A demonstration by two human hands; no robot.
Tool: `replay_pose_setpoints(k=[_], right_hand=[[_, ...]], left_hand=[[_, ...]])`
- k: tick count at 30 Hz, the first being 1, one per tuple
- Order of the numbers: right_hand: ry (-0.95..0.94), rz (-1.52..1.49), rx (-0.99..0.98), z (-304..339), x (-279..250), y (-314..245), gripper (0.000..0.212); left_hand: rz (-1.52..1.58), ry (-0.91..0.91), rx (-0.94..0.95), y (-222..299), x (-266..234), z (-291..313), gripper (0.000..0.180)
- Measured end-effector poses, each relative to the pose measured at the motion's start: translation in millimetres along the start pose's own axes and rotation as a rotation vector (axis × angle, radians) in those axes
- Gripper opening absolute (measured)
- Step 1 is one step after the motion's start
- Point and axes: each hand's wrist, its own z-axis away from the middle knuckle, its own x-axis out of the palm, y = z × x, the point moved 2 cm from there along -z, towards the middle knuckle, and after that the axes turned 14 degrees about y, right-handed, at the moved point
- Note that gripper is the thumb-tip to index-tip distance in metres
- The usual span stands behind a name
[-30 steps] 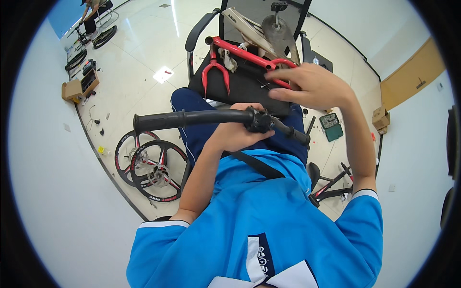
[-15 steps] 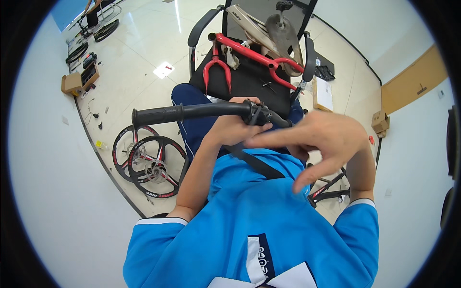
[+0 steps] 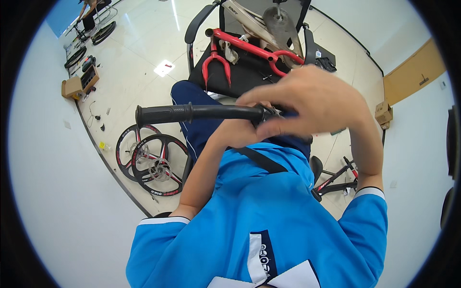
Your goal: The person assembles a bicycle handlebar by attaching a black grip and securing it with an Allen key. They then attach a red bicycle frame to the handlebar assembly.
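A black handlebar (image 3: pixel 216 112) lies across my lap, its ribbed rubber grip (image 3: pixel 163 114) pointing left. My left hand (image 3: pixel 240 133) is closed around the bar near its middle, next to the dark clamp (image 3: pixel 270 111). Hovering over that clamp is my right hand (image 3: pixel 312 103), palm down, thumb and fingers apart, with nothing visible between them. It covers the bar's right end. Beyond my hands, a red bicycle frame (image 3: pixel 245 44) and a red fork (image 3: pixel 216 65) rest on a black chair (image 3: pixel 197 72), in front of a cream frame part (image 3: pixel 249 21).
Black spoked wheels (image 3: pixel 161 165) lie on the floor at left. A dark bicycle frame (image 3: pixel 336 180) is at lower right. An open box (image 3: pixel 72 86) stands by the left wall, another carton (image 3: pixel 383 113) at right. Far left, a person (image 3: pixel 89 9) is near bicycle parts.
My right hand has moved left and up, from beside the clamp to over it, and its fingers have turned. The handlebar has shifted slightly right, still in my left hand.
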Motion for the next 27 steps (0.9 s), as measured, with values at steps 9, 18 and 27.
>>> replay_pose_setpoints(k=[9, 18, 27], right_hand=[[-0.056, -0.085, 0.231, 46.8, -21.7, 21.9, 0.033], [-0.122, -0.049, 0.252, 52.4, 10.3, 49.4, 0.026], [-0.058, -0.408, -0.082, 32.9, 2.0, -8.7, 0.049]], left_hand=[[0.202, 0.113, -0.301, 10.8, -11.7, -6.8, 0.037], [0.083, 0.19, -0.065, 5.2, -5.6, -2.2, 0.046], [0.022, 0.295, -0.023, -1.8, 3.6, 1.1, 0.06]])
